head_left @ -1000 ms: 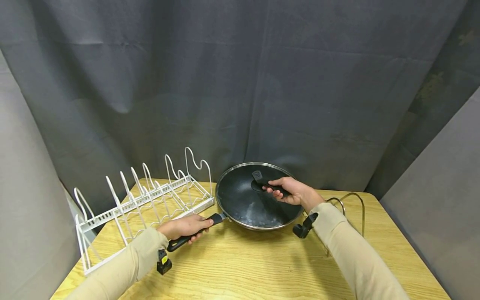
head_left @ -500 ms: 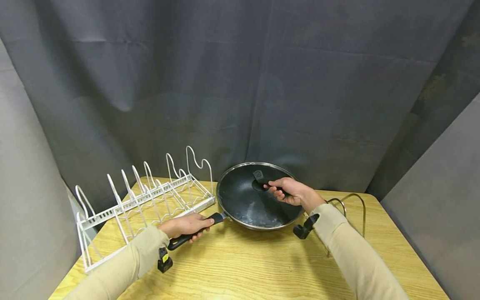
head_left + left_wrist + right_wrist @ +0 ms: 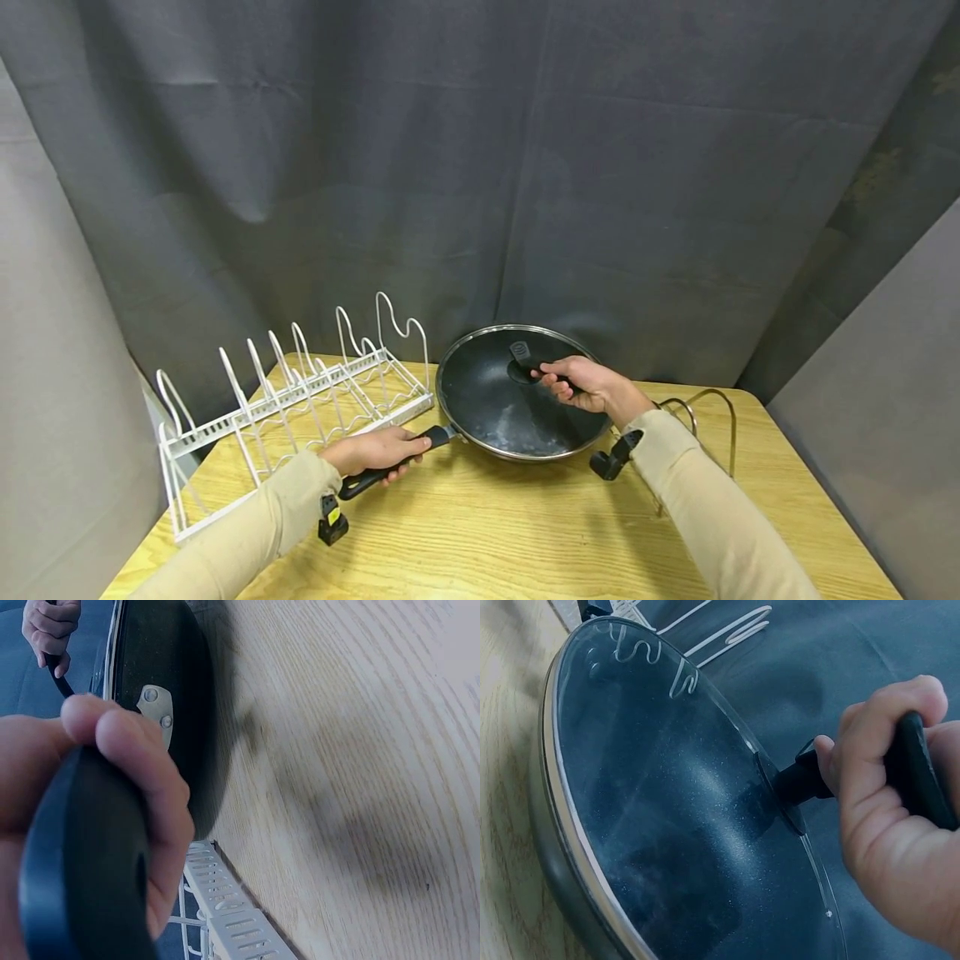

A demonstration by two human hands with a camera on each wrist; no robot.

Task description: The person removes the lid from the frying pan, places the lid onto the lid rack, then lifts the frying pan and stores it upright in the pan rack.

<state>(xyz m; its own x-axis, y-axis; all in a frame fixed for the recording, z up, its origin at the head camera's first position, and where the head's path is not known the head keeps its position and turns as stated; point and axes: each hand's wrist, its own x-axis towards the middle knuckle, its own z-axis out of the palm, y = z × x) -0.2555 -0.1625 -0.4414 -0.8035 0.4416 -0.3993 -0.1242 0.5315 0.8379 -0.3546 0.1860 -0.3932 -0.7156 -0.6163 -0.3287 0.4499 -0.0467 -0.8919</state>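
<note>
With the pan (image 3: 174,645) as the clock's centre, the white rack (image 3: 277,403) stands at nine o'clock on the table (image 3: 525,533), its wire hoops pointing up; its near end lies just beside the pan, and whether they touch cannot be told. The left hand (image 3: 378,450) comes in at eight o'clock, a black camera (image 3: 332,523) at its wrist, fingers wrapped firmly round the black handle (image 3: 437,435) — thumb along the top. The pan sits toward the table's far edge, a grey curtain (image 3: 487,167) behind it at twelve o'clock. Its lid (image 3: 491,408) covers it, rim over rim. From the lid's middle rises the knob (image 3: 521,353), its free end poking out at ten o'clock from the right hand (image 3: 591,387). That hand reaches in from four o'clock, fingers and thumb curled round the knob — another camera (image 3: 615,457) at its wrist. Farther out, between three and four, a wire stand (image 3: 732,433) is partly hidden behind the right sleeve (image 3: 712,500).
</note>
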